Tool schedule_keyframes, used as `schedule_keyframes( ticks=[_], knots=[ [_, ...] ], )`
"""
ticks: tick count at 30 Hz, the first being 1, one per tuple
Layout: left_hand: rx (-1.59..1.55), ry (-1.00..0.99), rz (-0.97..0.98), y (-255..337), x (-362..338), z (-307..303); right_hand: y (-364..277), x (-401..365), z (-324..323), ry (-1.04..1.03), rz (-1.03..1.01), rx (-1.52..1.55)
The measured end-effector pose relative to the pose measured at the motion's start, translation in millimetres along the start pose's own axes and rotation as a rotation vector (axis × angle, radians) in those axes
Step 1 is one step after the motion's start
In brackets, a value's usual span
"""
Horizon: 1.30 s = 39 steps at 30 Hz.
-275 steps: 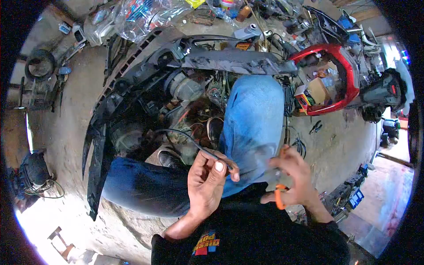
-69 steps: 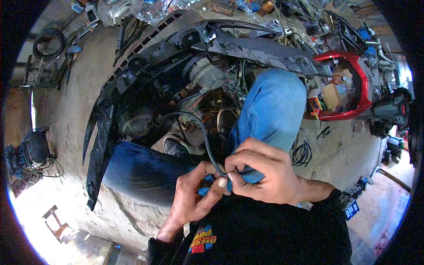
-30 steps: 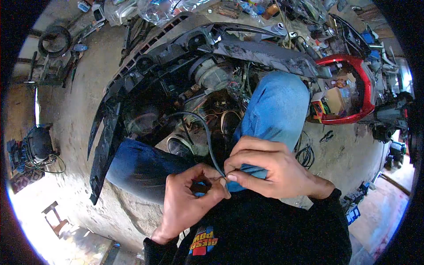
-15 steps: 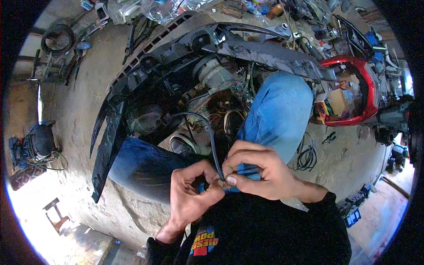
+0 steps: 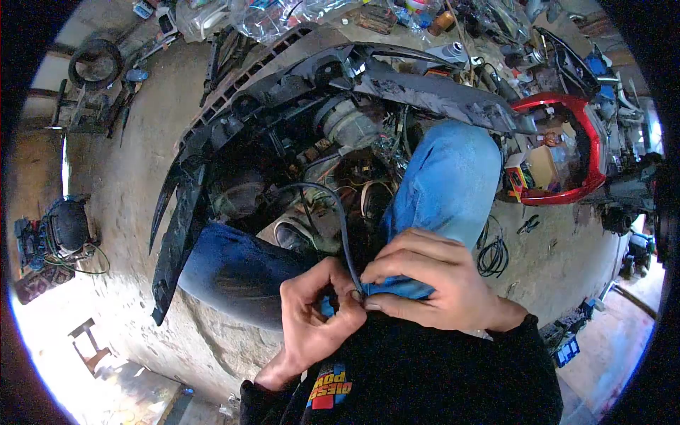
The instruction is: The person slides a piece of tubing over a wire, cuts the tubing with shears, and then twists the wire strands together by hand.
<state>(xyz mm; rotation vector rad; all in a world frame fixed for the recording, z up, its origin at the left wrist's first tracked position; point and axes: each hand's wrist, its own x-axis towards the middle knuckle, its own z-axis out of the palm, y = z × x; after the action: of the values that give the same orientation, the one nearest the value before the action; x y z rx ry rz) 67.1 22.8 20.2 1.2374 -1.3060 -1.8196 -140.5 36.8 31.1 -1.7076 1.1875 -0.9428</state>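
Note:
A black cable (image 5: 343, 225) rises from the dark moulded vehicle part (image 5: 258, 106) in front of me and curves down to my lap. My left hand (image 5: 322, 304) is closed, with thumb and forefinger pinching the cable near its lower end. Close against it, my right hand (image 5: 435, 280) has its fingers curled and its thumb tip at the same cable end. The fingertips largely hide that end. Round lamp-like housings (image 5: 347, 120) and loose wiring sit inside the dark part, between my knees.
A red frame-shaped trim (image 5: 595, 145) lies at right, with a small open box (image 5: 542, 168) inside its outline. Coiled cable (image 5: 493, 256) and pliers (image 5: 528, 224) rest on the floor (image 5: 134, 184). Plastic bags and bottles crowd the far side. A tyre (image 5: 94, 64) is at upper left.
My right thumb has shifted slightly down along the cable end, and the right fingers have spread a little from it. The left hand has moved slightly right, still pinching the cable.

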Motion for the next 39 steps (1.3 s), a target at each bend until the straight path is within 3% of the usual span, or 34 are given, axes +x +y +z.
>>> schedule_keyframes(
  ticks=[5,11,17,23,29,39],
  knots=[
    [0.432,-0.015,0.22,6.4,5.8,-6.4,0.0,10.1,-14.8,-0.144,-0.025,-0.115],
    [0.614,0.051,0.254,10.5,4.4,-2.2,-11.2,21.2,-16.8,-0.315,0.184,-0.064],
    [0.081,0.024,-0.149,2.3,2.6,-10.4,-4.8,12.5,3.3,-0.117,0.094,-0.023],
    [0.32,-0.213,-0.074,15.6,7.8,-24.3,2.6,4.2,-0.8,-0.194,0.029,-0.059],
    [0.284,-0.384,-0.095,22.4,14.0,-39.1,3.7,8.2,-5.5,-0.276,-0.019,-0.025],
    [0.601,-0.099,0.265,15.5,19.2,-19.3,-1.8,10.7,-2.9,-0.202,-0.165,-0.407]
  ],
)
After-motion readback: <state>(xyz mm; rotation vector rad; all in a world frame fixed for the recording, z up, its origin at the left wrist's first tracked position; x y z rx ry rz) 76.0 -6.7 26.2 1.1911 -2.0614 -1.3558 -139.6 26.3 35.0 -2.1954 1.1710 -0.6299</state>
